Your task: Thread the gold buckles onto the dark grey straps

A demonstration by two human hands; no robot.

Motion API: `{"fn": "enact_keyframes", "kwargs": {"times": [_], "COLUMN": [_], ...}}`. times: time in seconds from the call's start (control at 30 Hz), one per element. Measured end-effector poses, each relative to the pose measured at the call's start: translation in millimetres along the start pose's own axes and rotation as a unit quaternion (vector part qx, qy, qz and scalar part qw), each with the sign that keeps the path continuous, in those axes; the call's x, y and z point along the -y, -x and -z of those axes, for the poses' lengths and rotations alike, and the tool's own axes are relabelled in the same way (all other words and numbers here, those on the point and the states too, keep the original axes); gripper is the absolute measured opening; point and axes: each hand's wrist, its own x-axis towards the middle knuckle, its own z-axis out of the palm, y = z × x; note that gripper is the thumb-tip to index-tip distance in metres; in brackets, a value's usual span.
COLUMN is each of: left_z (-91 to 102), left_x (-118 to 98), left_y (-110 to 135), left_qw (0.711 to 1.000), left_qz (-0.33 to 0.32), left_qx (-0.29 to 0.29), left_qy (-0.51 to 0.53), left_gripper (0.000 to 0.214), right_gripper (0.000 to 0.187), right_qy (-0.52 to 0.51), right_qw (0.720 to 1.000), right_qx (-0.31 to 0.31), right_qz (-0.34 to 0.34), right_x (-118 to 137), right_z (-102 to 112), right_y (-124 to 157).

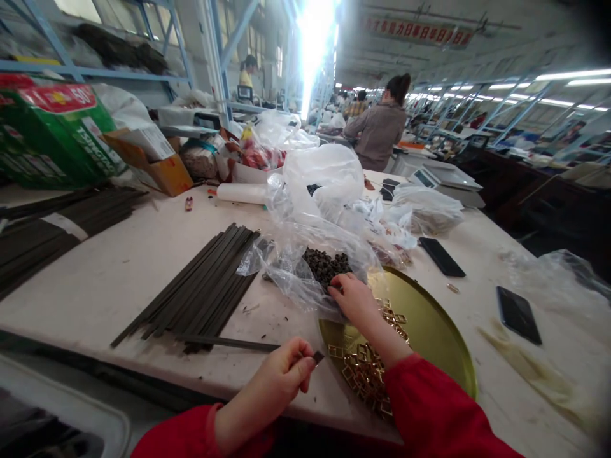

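My left hand (pixel 288 371) pinches a dark strip (pixel 238 343) close to its end, near the table's front edge. The strip runs left from my fingers to a pile of similar dark strips (pixel 205 280). My right hand (pixel 352 295) reaches to the small dark pieces (pixel 326 266) in an open clear plastic bag (pixel 291 273). Its fingertips touch the heap; whether they grip a piece is hidden. Under my right forearm lies a round gold tray (pixel 429 318) with many gold-coloured metal buckles (pixel 365 369) in it.
Two dark phones (pixel 442 257) lie at the right. A tied bundle of strips (pixel 62 222), a green box (pixel 52 133) and an orange carton (pixel 162 168) are at the left. Plastic bags (pixel 324 175) and a scale (pixel 439 178) stand behind. A person (pixel 382 127) works farther back.
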Motion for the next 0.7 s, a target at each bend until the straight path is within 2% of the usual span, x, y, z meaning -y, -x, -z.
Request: {"fn": "enact_keyframes", "kwargs": {"times": [0.13, 0.23, 0.3, 0.33, 0.37, 0.43, 0.5, 0.53, 0.6, 0.7], "left_z": [-0.1, -1.4, -1.5, -1.6, -1.8, -3.2, -6.0, -7.7, -11.1, -14.4], "left_x": [0.7, -6.8, -14.7, -19.0, -23.2, -30.1, -33.1, -32.9, -29.7, -24.0], "left_y": [-4.7, -4.9, -4.3, -3.8, -3.2, -1.4, 1.4, 3.2, 7.8, 15.7], "left_qw": [1.0, 1.0, 0.999, 0.999, 0.999, 0.996, 0.992, 0.991, 0.989, 0.985], "left_qz": [-0.002, 0.01, 0.013, 0.008, 0.0, -0.023, -0.042, -0.045, -0.047, -0.05], "left_qx": [-0.009, -0.019, -0.035, -0.044, -0.054, -0.075, -0.08, -0.071, -0.044, -0.024], "left_qy": [0.013, 0.015, 0.011, 0.004, -0.007, -0.043, -0.086, -0.104, -0.131, -0.161], "left_gripper": [0.015, 0.018, 0.019, 0.019, 0.019, 0.017, 0.016, 0.016, 0.017, 0.016], "right_gripper": [0.003, 0.003, 0.009, 0.012, 0.016, 0.024, 0.027, 0.026, 0.024, 0.017], "right_qy": [0.023, 0.032, -0.03, -0.101, -0.191, -0.367, -0.455, -0.471, -0.474, -0.426], "right_qw": [0.999, 0.999, 0.999, 0.995, 0.98, 0.919, 0.868, 0.858, 0.859, 0.889], "right_qx": [0.02, -0.003, -0.017, -0.005, 0.021, 0.104, 0.158, 0.164, 0.152, 0.147], "right_qz": [0.026, 0.025, -0.005, -0.029, -0.055, -0.099, -0.12, -0.123, -0.115, -0.077], "right_x": [1.5, 4.6, 9.7, 13.9, 19.0, 30.6, 40.7, 44.3, 48.3, 49.8], "right_z": [-15.0, -6.0, 7.3, 14.4, 21.3, 32.2, 38.6, 40.1, 40.9, 39.8], "right_y": [-10.2, -1.8, 11.3, 20.7, 31.7, 56.6, 80.4, 90.5, 105.3, 116.9]}}
